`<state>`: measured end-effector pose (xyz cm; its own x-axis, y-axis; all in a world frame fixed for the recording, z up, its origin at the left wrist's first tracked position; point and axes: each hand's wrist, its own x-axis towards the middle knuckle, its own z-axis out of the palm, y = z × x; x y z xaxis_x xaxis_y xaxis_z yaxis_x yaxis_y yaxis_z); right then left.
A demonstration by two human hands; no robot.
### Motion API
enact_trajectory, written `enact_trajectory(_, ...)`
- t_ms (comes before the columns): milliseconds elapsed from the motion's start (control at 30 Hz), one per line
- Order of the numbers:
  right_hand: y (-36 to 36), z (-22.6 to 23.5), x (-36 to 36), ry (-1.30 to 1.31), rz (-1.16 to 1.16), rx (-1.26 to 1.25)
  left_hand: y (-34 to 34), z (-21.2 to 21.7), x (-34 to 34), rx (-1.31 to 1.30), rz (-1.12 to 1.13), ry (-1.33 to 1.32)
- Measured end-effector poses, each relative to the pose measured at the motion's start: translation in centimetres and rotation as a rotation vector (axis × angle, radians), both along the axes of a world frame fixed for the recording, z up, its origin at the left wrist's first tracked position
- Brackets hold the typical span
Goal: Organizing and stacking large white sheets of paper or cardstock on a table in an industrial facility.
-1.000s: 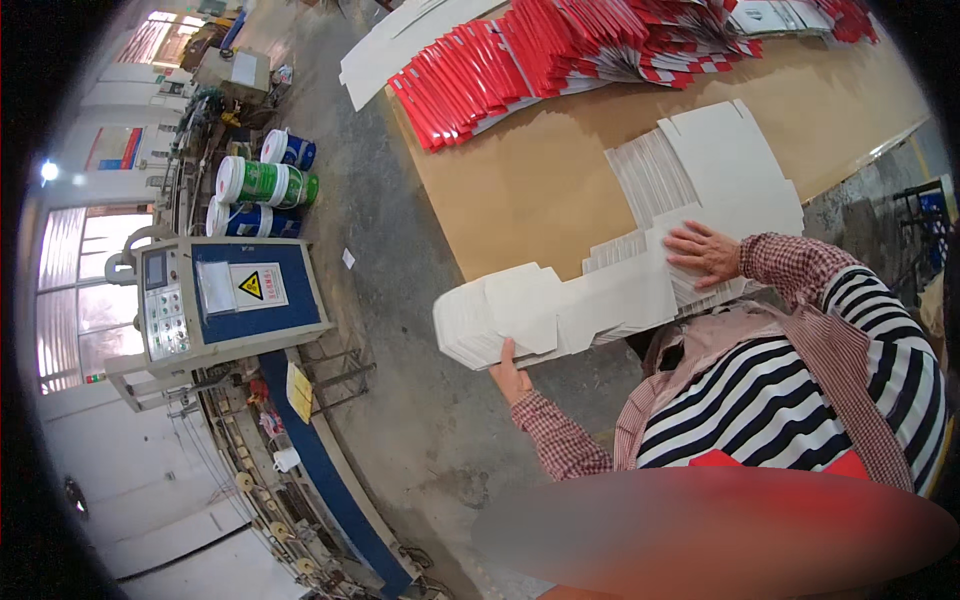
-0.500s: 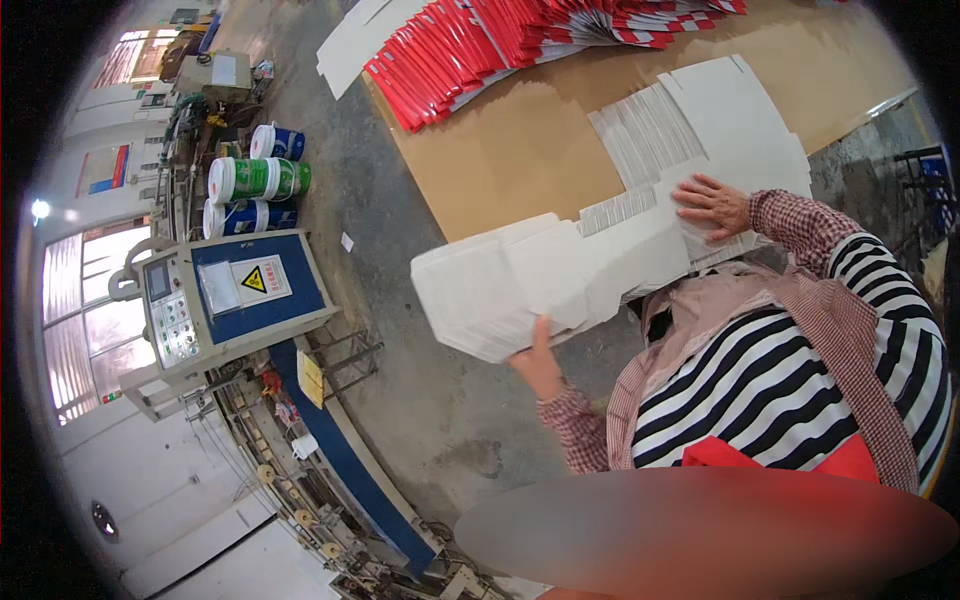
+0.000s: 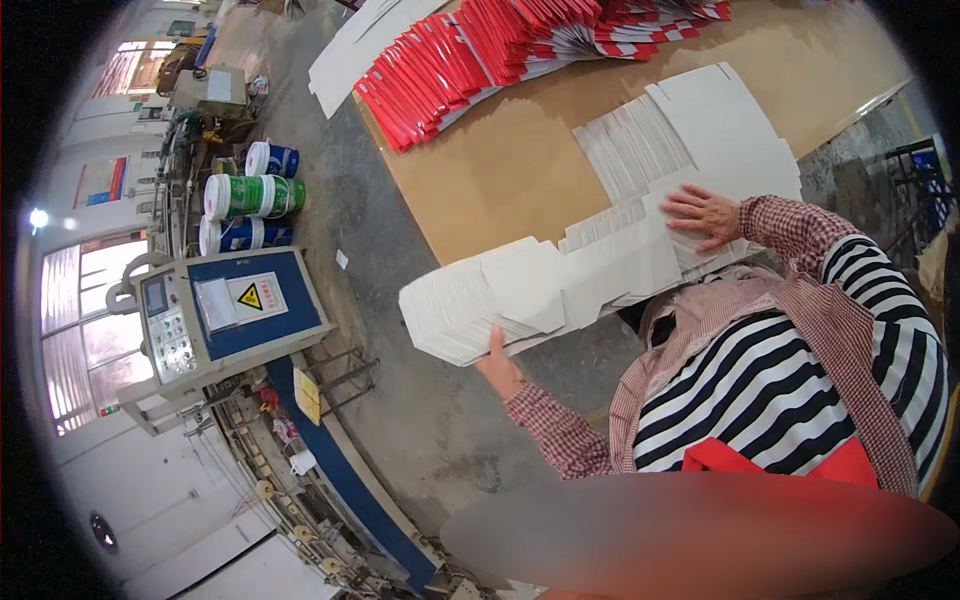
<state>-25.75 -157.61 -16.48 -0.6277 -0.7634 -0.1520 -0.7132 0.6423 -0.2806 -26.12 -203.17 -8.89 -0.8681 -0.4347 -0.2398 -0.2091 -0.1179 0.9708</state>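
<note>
White die-cut cardboard blanks [image 3: 620,260] lie fanned in an overlapping row across the near side of the brown board-topped table. The row's left end hangs past the table's edge. There my left hand [image 3: 501,370] grips the near edge of the blanks, thumb on top and its other fingers hidden underneath. My right hand [image 3: 703,218] rests flat on the row farther right, fingers spread. Beyond it, more white blanks [image 3: 635,145] overlap in a closely stepped fan.
Red-and-white folded cardboard pieces [image 3: 450,75] are heaped along the table's [image 3: 480,190] far side, beside a large white sheet [image 3: 365,50]. On the left stand a control-panel machine [image 3: 240,300] with a blue conveyor belt [image 3: 350,480] and several paint-type buckets [image 3: 240,197].
My left hand has slid a little left along the near edge of the blanks, whose left end looks more fanned out. My right hand stays flat on the row.
</note>
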Motion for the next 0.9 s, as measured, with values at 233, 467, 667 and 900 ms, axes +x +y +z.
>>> enact_trajectory(233, 2.1, -1.6, 0.0, -0.031, 0.008, -0.021, 8.1, 6.8, 3.1, -0.761, -0.179, 0.162)
enact_trajectory(467, 1.1, -0.8, -0.3, -0.018, -0.018, 0.059, -2.5, -1.5, 0.7, 0.076, 0.038, -0.123)
enact_trajectory(667, 1.4, -0.8, 0.0, -0.027, -0.026, -0.046, -8.0, -9.3, -0.9, 0.402, 0.239, -0.375)
enact_trajectory(900, -1.7, 0.5, 8.7, 0.134, -0.907, -0.392, -0.7, -4.4, -5.9, -1.155, 0.098, -0.106)
